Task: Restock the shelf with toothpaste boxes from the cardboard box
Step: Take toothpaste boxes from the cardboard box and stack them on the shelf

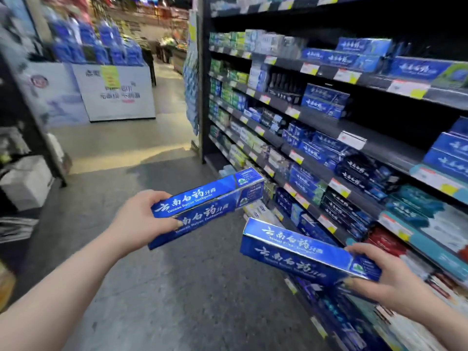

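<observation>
My left hand (141, 219) grips the near end of two stacked blue toothpaste boxes (210, 201), held level over the aisle floor. In my right hand (379, 279) is a second pair of blue toothpaste boxes (301, 252), gripped at their right end and tilted up toward the left. Both pairs hang in front of the dark shelf unit (354, 127) on the right, short of its rows. Matching blue boxes (326, 100) lie on several shelf levels. The cardboard box is not in view.
The shelf's black end post (202, 97) stands ahead. A display stand (114, 92) stacked with blue packs sits further down the aisle. Another rack with white boxes (25, 183) lines the left side. Grey floor (177, 287) lies below my hands.
</observation>
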Available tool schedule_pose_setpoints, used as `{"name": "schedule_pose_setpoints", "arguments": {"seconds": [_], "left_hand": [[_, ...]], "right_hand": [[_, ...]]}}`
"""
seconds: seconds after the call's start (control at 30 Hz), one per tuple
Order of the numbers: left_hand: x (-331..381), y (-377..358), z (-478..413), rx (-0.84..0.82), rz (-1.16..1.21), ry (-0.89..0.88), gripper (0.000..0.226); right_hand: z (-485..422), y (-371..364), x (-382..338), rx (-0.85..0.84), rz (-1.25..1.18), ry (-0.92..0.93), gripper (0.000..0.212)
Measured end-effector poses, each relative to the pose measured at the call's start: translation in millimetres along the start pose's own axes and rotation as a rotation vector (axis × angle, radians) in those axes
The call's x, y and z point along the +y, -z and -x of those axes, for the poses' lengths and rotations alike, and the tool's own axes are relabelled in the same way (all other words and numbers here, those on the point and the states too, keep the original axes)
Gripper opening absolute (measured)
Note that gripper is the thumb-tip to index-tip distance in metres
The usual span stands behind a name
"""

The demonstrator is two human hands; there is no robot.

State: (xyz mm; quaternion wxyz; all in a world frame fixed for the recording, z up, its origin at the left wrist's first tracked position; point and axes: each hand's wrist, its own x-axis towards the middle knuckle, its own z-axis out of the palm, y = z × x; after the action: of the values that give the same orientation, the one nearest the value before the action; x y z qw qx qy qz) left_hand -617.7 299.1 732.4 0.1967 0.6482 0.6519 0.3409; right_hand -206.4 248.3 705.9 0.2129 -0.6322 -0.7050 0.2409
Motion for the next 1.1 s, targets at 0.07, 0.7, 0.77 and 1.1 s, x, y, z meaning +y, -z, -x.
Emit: {"name": "schedule_pose_setpoints", "arguments": {"seconds": [0.07,0.7,0.77,1.1], "left_hand": [[-11.0,4.1,-27.7,0.008,0.016,0.012,0.060],[-10.8,-77.0,-402.2,0.005,0.030,-0.140,0.070],[-4.9,-92.1,-438.1,-0.027,0.047,-0.147,0.065],[29.2,-179.3,-625.1,-0.284,0.110,-0.398,0.044]], "right_hand": [[-27.8,1.0,-9.6,0.034,0.014,-0.015,0.063],[-427.9,130.0,36.3,0.427,0.095,-0.051,0.042],[-466.1,145.7,48.0,0.460,0.109,-0.068,0.045],[-600.1,185.5,90.8,0.592,0.212,-0.224,0.046]]}}
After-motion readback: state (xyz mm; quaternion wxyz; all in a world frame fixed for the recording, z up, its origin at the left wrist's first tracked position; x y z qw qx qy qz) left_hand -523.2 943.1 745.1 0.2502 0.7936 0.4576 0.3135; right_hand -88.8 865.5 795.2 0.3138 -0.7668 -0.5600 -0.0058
